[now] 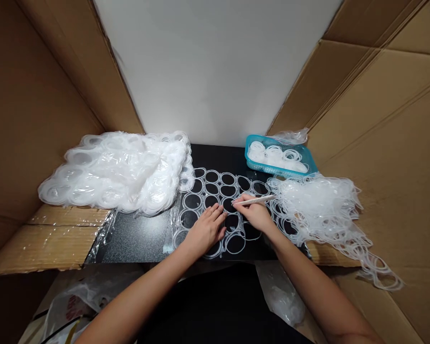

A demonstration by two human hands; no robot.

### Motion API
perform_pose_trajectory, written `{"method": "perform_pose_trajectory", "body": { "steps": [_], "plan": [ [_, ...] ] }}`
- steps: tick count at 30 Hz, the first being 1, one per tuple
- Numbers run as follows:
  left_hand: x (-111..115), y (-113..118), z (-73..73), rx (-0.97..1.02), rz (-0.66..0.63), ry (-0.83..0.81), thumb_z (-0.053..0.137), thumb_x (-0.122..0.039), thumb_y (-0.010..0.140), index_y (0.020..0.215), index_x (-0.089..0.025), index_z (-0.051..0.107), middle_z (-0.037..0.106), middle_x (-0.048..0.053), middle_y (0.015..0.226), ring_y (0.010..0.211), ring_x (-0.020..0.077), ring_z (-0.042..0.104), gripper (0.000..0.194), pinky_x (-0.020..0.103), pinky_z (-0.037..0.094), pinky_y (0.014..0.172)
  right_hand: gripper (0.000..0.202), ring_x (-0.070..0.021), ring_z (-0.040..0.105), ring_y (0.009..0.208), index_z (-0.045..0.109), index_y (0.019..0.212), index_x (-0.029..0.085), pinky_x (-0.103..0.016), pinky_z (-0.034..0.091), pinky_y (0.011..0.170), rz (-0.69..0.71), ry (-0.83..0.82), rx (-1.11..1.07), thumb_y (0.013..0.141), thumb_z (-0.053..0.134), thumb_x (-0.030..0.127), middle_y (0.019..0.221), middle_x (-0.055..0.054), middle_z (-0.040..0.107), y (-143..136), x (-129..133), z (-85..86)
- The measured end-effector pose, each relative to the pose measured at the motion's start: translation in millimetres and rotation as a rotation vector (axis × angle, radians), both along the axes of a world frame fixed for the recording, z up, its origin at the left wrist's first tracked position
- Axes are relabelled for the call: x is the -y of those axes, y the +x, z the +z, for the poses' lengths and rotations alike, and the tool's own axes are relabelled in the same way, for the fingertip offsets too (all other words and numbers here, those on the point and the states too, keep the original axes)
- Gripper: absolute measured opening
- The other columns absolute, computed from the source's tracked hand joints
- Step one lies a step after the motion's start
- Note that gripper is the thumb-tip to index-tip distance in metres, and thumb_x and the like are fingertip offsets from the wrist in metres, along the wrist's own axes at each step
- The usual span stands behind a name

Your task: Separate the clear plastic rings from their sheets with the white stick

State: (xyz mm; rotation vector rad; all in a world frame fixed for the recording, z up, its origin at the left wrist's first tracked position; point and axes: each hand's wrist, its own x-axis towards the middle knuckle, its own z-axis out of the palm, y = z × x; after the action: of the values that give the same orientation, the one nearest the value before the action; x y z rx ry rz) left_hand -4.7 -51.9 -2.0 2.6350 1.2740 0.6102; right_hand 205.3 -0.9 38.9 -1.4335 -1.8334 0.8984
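A sheet of joined translucent rings (228, 178) lies flat over the black table surface (215, 155). My left hand (208, 228) rests on the lower middle of this sheet, its fingers stretched out and pressing on the rings. Just to its right, my right hand (254, 211) is closed around a thin white pen-like tool (260, 199), its tip near a ring in the middle of the sheet. A thick stack of ring sheets (129, 172) lies to the left, and a loose heap of ring webbing (318, 200) to the right.
A blue plastic basket (251, 166) holding loose white rings stands at the back right, with clear plastic (294, 137) behind it. Cardboard walls (390, 129) flank both sides, and a pale wall (215, 71) rises behind. Plastic bags (82, 301) lie below the table edge.
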Motion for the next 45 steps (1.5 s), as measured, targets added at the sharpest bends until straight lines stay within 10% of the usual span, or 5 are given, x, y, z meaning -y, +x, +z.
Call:
{"method": "perform_pose_trajectory", "body": {
  "steps": [7,45],
  "plan": [
    [1,1,-1.8,0.001,0.007,-0.003,0.055,-0.025,0.093,0.136,-0.016,0.05,0.05,0.015,0.147,0.143,0.0271,0.039,0.045,0.046,0.037,0.117,0.019,-0.0191,0.058,0.071,0.058,0.068,0.023,-0.032,0.044,0.07,0.047,0.028,0.054,0.083,0.058,0.034,0.071,-0.001,0.063,-13,9,-21.4],
    [2,-1,5.3,-0.031,-0.015,-0.023,0.059,-0.021,0.09,0.132,-0.012,0.054,0.049,0.016,0.148,0.143,0.0297,0.04,0.043,0.047,0.036,0.117,0.022,-0.0178,0.054,0.074,0.055,0.07,0.022,-0.03,0.041,0.071,-0.006,-0.065,-0.095,0.084,0.062,0.038,0.075,0.0,0.06,1,18,-7.9]
  ]
}}
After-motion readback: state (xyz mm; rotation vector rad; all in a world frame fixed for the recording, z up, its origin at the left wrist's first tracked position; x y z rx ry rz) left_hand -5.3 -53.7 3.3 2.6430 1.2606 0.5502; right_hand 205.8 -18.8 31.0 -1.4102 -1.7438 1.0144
